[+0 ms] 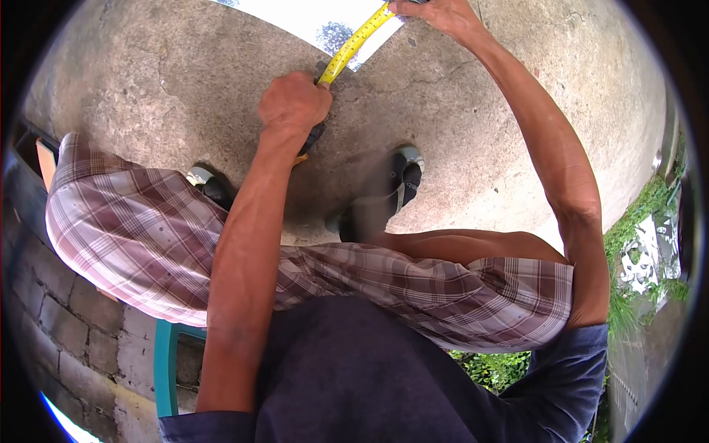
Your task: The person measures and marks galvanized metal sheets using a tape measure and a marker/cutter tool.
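A yellow tape measure blade (354, 44) is stretched between my two hands, slanting up to the right. My left hand (295, 101) is closed around the tape measure, whose dark case (315, 136) shows partly below the fist. At the top edge, my right hand (447, 16) pinches the far part of the blade; a dark piece by its fingers is too cut off to make out. Beneath the blade lies a bright white, shiny sheet (295, 16) with dark speckled patches, its corner pointing toward me.
Rough concrete floor (185, 88) spreads around the sheet. My feet in dark shoes (408, 176) rest on it below my hands. A teal chair part (165, 369) and a block wall (81, 325) are at lower left. Grass (628, 221) borders the floor on the right.
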Tool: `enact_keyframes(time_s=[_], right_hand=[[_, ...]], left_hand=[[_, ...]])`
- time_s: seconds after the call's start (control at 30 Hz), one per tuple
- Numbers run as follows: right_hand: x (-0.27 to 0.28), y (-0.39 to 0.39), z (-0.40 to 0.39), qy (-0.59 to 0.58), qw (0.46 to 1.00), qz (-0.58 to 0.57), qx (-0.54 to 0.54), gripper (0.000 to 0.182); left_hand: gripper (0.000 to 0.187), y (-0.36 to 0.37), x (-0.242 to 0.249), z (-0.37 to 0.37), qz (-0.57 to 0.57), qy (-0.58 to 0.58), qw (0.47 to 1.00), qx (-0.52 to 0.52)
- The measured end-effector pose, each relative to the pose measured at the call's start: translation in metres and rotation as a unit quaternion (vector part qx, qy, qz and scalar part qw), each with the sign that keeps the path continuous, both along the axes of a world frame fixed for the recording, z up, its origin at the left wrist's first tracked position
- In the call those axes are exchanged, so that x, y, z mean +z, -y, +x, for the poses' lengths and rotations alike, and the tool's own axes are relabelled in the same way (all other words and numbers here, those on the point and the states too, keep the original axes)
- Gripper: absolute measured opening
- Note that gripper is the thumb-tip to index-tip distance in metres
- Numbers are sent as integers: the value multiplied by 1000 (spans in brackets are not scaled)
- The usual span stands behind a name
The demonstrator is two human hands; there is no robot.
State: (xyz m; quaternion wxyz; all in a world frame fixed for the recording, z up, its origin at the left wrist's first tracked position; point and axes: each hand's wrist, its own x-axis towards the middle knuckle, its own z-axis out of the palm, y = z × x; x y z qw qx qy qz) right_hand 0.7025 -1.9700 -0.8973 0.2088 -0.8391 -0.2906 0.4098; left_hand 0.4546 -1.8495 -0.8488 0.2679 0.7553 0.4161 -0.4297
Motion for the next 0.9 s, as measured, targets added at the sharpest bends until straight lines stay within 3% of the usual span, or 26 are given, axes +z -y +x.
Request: enact_keyframes(time_s=[0.33, 0.53, 0.77, 0.9], right_hand=[[0, -2, 0, -10, 1000, 10, -3, 39], [-7, -1, 2, 20, 999, 8, 26, 42], [-5, -3, 1, 62, 997, 7, 45, 42], [1, -4, -2, 23, 1000, -2, -1, 40]], left_hand=[[43, -7, 4, 12, -37, -29, 999, 3], [60, 0, -5, 2, -6, 18, 999, 27], [59, -7, 1, 17, -33, -26, 999, 5], [59, -4, 6, 21, -23, -29, 999, 0]])
